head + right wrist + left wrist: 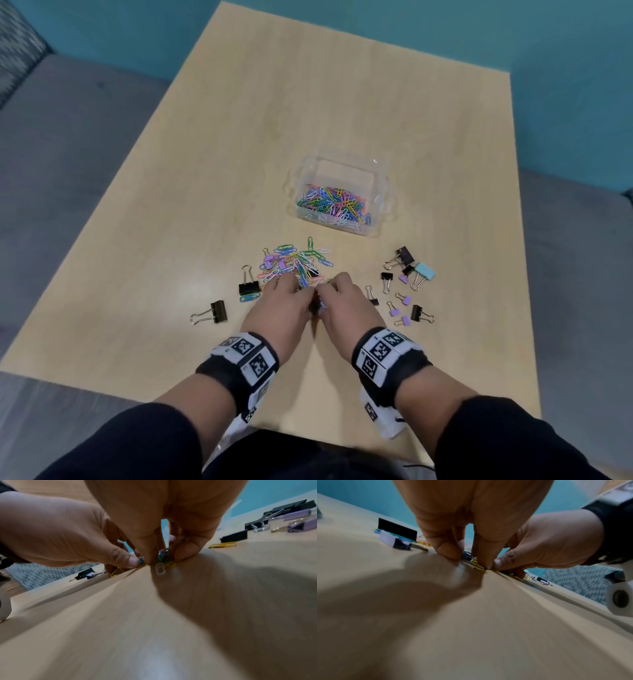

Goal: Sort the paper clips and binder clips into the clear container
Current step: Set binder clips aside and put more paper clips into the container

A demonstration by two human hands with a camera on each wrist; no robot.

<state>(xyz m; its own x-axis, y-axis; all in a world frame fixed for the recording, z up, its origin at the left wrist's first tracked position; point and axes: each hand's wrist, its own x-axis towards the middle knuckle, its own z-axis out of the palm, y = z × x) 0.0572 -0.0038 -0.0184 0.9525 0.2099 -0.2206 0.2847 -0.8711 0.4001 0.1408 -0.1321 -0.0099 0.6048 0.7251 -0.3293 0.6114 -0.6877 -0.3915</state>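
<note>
A clear container [380,181] holds many coloured paper clips [334,204] beyond the middle of the table. Nearer me lies a loose pile of paper clips [294,263]. Both hands are down at its near edge, knuckles almost touching. My left hand [301,291] curls its thumb and fingers round a few clips [468,558] against the tabletop. My right hand [325,291] pinches a small bunch of clips [163,555] beside it; a white clip [160,568] lies just in front. Binder clips lie scattered on both sides.
Black binder clips [248,284] [210,313] lie to the left of the pile. To the right lie black, purple and light-blue binder clips [409,267] [406,310]. The wooden table [308,102] is bordered by grey floor and a teal wall.
</note>
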